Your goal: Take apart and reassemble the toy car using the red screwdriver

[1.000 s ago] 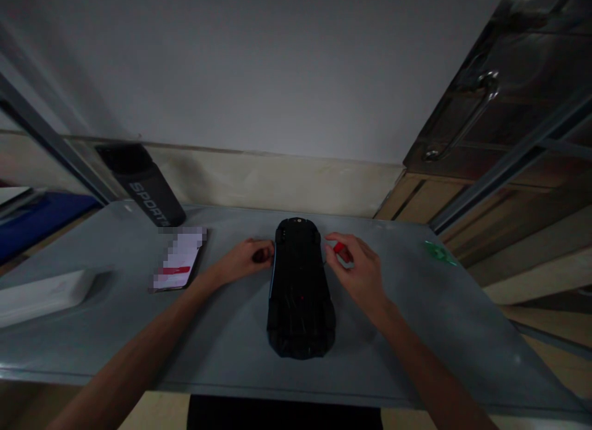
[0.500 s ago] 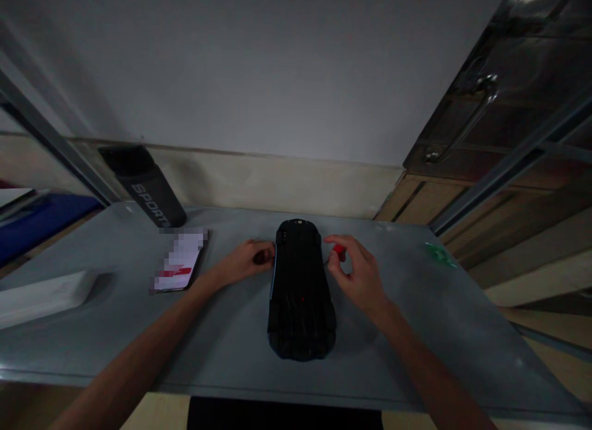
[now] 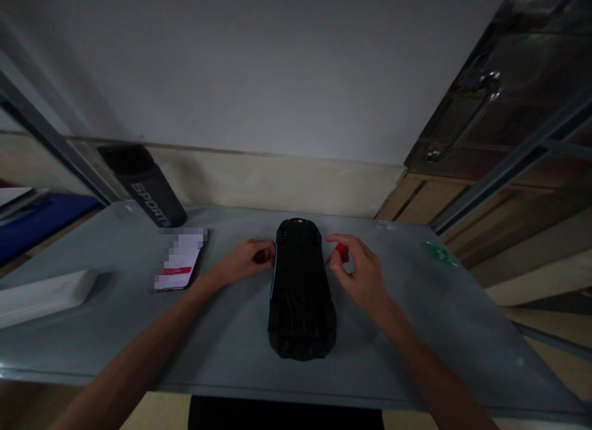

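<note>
A black toy car point(image 3: 301, 282) lies upside down on the grey table, its underside facing up and a tiny red dot showing on it. At its left edge, my left hand point(image 3: 247, 261) is closed, fingers curled against the car's side; the fingertips are partly hidden. On the other side, my right hand point(image 3: 361, 272) pinches a small screwdriver with a red handle point(image 3: 341, 249) between thumb and fingers. Its thin dark shaft points toward the car's right side; I cannot tell whether the tip touches it.
A phone point(image 3: 182, 257) lies left of my left hand, with a dark "SPORT" bottle point(image 3: 148, 189) standing behind it. A white oblong object point(image 3: 50, 297) is at the far left. Crumpled green plastic point(image 3: 440, 254) lies on the grey table point(image 3: 222, 350) at right. A wall point(image 3: 277, 177) bounds the back.
My right hand has shifted very slightly to the right with the screwdriver, away from the toy car. My left hand and the car have stayed in place.
</note>
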Demonstrator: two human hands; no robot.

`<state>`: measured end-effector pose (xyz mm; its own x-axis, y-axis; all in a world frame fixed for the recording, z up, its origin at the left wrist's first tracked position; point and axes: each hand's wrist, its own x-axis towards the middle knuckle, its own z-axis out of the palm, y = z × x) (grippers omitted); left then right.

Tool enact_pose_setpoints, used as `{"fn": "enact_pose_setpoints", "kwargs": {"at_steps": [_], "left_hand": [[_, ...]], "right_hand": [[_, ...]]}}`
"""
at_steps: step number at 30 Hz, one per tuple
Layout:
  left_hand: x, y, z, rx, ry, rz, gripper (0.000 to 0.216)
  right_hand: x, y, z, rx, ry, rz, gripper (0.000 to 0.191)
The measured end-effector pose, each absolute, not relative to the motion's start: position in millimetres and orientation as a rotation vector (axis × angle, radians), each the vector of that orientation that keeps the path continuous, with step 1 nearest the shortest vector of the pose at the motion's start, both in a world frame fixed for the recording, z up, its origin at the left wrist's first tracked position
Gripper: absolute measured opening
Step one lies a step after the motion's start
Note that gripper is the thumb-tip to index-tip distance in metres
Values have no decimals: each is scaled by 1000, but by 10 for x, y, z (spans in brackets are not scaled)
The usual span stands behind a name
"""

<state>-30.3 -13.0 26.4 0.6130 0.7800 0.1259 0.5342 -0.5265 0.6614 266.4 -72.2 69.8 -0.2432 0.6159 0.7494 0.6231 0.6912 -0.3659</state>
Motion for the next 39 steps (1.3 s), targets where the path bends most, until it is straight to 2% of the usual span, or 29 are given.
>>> {"fn": "enact_pose_setpoints", "kwargs": {"at_steps": [6, 13, 19, 28, 35, 39], "left_hand": [[-302, -123, 248, 2261, 1018, 566, 4], [-312, -117, 236, 2264, 1027, 551, 5], [-307, -122, 240, 2266, 1034, 554, 4], [-284, -143, 295, 2263, 1056, 538, 5], [-299, -128, 258, 2278, 1027, 563, 4], [-306, -126, 242, 2277, 1025, 564, 2]], "right_hand": [[2656, -712, 677, -967, -1908, -34, 15], [2667, -728, 706, -917, -1977, 3, 31], [2671, -711, 686, -941, -1943, -26, 19], [2685, -720, 703, -944, -1971, -2, 29], [2680, -709, 682, -974, -1918, -29, 17], [2682, -708, 672, -969, -1918, -9, 22]]}}
